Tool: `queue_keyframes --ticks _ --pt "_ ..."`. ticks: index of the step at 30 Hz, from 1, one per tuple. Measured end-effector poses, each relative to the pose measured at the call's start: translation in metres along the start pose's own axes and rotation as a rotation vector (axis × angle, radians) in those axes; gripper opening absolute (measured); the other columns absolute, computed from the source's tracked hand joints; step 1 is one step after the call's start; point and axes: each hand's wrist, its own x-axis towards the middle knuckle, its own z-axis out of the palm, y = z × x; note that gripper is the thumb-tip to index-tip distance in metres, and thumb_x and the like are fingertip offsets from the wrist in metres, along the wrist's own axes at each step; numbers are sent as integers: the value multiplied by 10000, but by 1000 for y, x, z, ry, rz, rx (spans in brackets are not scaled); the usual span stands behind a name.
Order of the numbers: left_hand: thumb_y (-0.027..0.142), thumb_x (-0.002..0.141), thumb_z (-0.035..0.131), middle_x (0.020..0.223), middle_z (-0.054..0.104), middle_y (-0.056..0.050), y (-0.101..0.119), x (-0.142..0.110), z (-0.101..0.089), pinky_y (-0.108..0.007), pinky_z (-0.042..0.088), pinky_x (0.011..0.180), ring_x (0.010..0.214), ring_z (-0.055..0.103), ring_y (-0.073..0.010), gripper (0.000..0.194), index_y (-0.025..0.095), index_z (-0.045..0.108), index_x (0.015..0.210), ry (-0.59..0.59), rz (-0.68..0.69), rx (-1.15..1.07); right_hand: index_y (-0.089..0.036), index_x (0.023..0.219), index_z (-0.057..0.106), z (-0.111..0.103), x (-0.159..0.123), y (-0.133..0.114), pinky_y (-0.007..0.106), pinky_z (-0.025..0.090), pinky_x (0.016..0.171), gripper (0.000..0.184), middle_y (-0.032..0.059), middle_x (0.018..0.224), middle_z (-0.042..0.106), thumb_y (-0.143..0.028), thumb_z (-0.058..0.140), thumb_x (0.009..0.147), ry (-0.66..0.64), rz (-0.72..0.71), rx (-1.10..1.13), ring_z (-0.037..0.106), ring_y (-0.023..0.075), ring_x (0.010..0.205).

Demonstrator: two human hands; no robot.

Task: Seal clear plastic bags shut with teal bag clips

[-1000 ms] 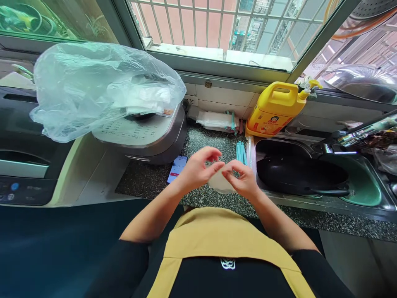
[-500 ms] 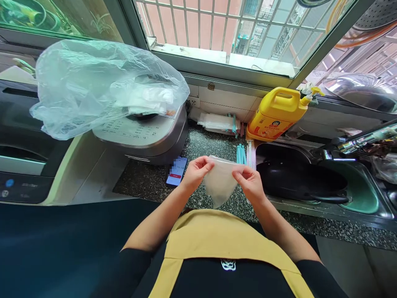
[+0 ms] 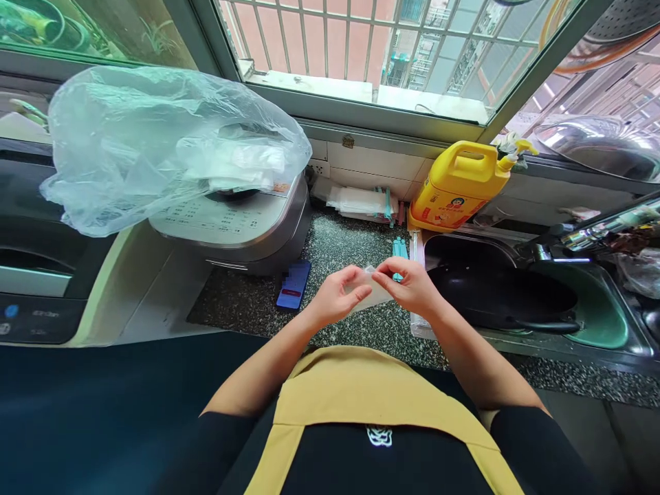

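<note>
A small, thin, frosted translucent plastic bag (image 3: 372, 296) is held in front of me, above the speckled counter (image 3: 337, 242). My right hand (image 3: 405, 283) pinches its upper edge between thumb and fingers. My left hand (image 3: 340, 294) curls around the bag's left side, thumb apart from the forefinger with film between them; its other fingertips are partly hidden. Both hands nearly meet at the top edge. Just behind my right hand lie several turquoise strips (image 3: 399, 249), partly covered by it. Left of my hands, a phone (image 3: 293, 285) rests on the counter.
A rice cooker (image 3: 227, 223) stands at left beneath a large clear plastic bag (image 3: 134, 144). Along the wall lie stacked translucent bags (image 3: 355, 201). A yellow pump jug (image 3: 456, 185) stands beside the sink (image 3: 636, 323), which holds a black wok (image 3: 500, 295).
My hands have come closer together at the bag's top edge. The bag, spread out flat and hanging as a triangle before, is now gathered and mostly covered by my fingers.
</note>
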Motion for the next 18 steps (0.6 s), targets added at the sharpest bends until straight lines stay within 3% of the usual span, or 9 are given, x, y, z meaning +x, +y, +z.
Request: queue_keyframes --ticks 3,8,11,14,16,18 --pt "543 744 605 782 603 -37 -10 -10 2 -251 405 618 695 514 -153 429 141 598 895 -16 -27 6 -199 634 579 -5 0 1 270 373 562 296 10 605 585 -404 548 845 52 -37 0 487 124 572" --pt "547 865 411 636 536 -16 -44 -22 6 -254 411 602 632 494 -140 472 149 555 655 38 -106 33 -212 667 600 -6 -1 11 284 391 581 269 22 629 604 -400 543 851 88 -41 -24 513 142 592" --pt "510 868 419 869 624 -76 -81 -22 0 -329 469 785 860 585 -210 404 148 598 848 124 -143 171 -211 669 605 4 0 20 291 378 582 260 31 626 606 -388 545 849 108 -47 -62 511 151 598" --pt "401 828 530 1251 535 -200 -120 -19 -8 -497 320 1038 1191 487 -336 341 129 580 1028 295 -381 571 -213 657 596 15 1 25 289 363 575 274 26 602 583 -396 536 852 84 -53 -81 496 148 585" --pt "359 831 535 1337 473 -237 -138 -17 -12 -554 230 1084 1258 436 -370 344 116 566 1072 283 -498 680 -215 652 593 19 1 26 288 359 572 286 22 589 571 -403 527 857 58 -62 -85 485 146 578" --pt "391 861 483 1326 492 -235 -144 -16 -13 -552 232 1090 1263 442 -357 364 117 556 1090 273 -486 639 -214 655 596 18 0 25 290 366 579 290 24 596 578 -408 524 858 59 -64 -70 486 147 585"
